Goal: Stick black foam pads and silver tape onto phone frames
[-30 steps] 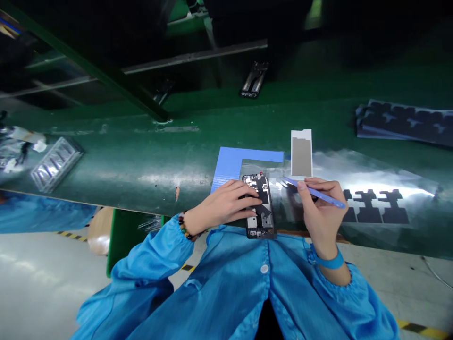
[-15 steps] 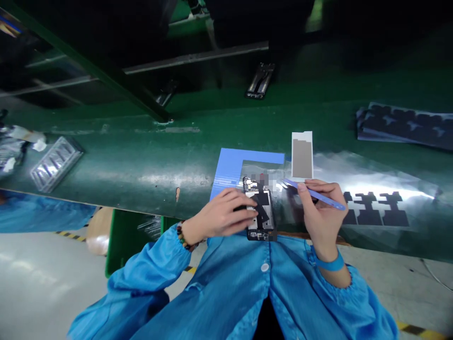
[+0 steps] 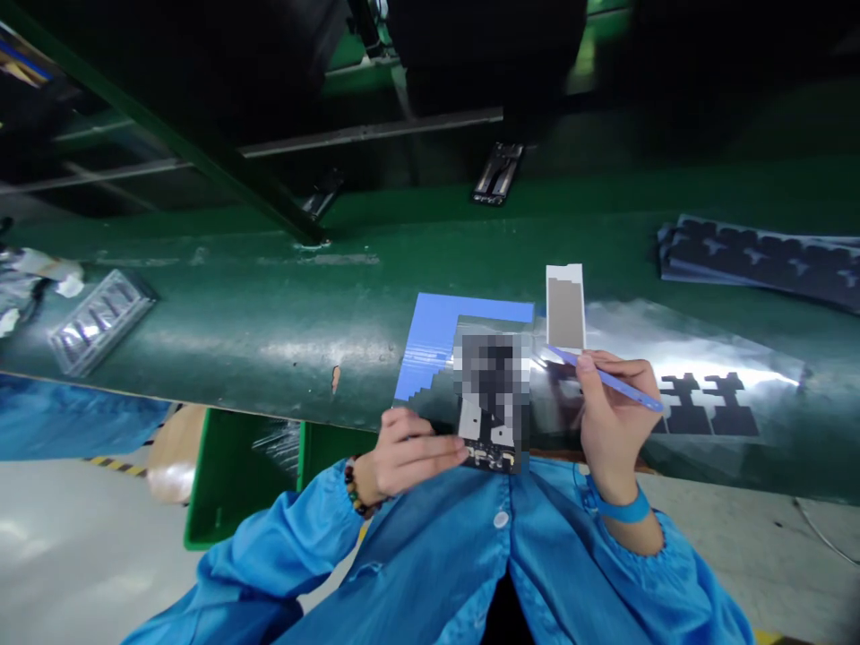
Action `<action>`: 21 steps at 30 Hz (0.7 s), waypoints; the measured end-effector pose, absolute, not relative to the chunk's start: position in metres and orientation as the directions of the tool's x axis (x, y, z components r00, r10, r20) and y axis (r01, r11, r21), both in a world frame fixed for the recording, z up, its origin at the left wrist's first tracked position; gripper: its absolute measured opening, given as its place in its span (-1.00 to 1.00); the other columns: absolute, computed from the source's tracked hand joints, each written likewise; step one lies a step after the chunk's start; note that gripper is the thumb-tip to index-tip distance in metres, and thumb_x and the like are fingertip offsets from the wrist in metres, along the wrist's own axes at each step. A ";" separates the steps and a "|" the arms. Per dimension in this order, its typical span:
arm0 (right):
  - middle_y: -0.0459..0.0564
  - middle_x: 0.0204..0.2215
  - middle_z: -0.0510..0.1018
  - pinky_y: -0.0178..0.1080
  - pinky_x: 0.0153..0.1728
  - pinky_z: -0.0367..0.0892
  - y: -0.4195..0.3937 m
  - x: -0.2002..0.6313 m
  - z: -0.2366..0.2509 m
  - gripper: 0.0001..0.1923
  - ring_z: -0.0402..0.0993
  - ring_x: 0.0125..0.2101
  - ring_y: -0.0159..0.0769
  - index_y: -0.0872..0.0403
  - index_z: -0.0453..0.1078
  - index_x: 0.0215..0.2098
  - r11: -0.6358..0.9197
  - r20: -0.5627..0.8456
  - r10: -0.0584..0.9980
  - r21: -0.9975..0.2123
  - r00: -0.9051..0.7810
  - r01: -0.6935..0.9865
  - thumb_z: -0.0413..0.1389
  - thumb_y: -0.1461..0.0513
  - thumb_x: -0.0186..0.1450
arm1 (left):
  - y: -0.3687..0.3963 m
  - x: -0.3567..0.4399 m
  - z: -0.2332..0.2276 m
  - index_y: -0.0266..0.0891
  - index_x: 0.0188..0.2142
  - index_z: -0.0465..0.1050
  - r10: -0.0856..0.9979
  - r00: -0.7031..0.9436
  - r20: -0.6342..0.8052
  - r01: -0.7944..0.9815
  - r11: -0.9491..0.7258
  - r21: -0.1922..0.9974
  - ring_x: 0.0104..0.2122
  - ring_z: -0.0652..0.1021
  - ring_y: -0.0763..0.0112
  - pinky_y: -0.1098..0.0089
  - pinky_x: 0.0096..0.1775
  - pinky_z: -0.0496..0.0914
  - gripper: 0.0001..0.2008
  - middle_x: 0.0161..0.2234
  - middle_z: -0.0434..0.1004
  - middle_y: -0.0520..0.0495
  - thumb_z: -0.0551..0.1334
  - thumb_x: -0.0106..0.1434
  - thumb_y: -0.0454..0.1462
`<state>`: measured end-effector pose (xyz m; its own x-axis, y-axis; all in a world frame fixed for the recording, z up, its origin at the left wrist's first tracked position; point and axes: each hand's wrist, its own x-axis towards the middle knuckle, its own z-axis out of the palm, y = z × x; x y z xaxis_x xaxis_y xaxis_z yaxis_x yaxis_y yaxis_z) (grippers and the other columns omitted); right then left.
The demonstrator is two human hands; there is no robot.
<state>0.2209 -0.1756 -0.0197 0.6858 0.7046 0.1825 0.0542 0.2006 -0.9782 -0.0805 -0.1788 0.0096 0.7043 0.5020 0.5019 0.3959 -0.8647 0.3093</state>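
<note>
My left hand (image 3: 411, 455) is at the lower left edge of an opened phone (image 3: 474, 428), its fingers pressed together and touching that edge; the thumb is hidden. White and black parts show inside the phone, but blocky blurring covers its upper portion and right side. My right hand (image 3: 613, 414) pinches a slim purple tool (image 3: 623, 391) between thumb and fingers, with its narrow tip pointing left, apart from the phone. Just beyond that tip lies a white card with a grey-brown rectangle (image 3: 565, 312). A blue sheet (image 3: 430, 333) extends past the phone's upper left.
Black die-cut pieces (image 3: 732, 419) lie on a clear sheet at right, with stacked strips (image 3: 759, 255) behind. Another opened phone (image 3: 498, 174) lies at the back. A clear tray (image 3: 102, 321) is at left; a green bin (image 3: 232, 479) stands below the bench edge.
My left hand has moved off the phone's middle, down and left to its lower edge, uncovering the inside. My right hand keeps the purple tool in nearly the same place.
</note>
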 end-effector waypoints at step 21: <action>0.02 -0.22 0.65 -0.03 -0.01 0.59 -0.177 0.221 -0.023 -0.72 0.66 -0.06 -0.13 0.02 0.47 -0.28 0.121 0.135 0.737 -0.990 0.662 0.067 0.43 0.07 0.34 | 0.188 0.175 -0.012 -0.34 -0.13 0.62 0.689 0.617 0.380 0.417 -0.696 0.585 0.08 0.61 0.23 0.17 0.24 0.41 -0.75 0.05 0.67 -0.25 0.19 0.34 -0.53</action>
<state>0.2211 -0.1771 -0.0228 0.6621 0.7372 0.1348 0.0667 0.1212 -0.9904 0.1748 0.1883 -0.0120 0.6167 0.6893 0.3802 0.4171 -0.6958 0.5848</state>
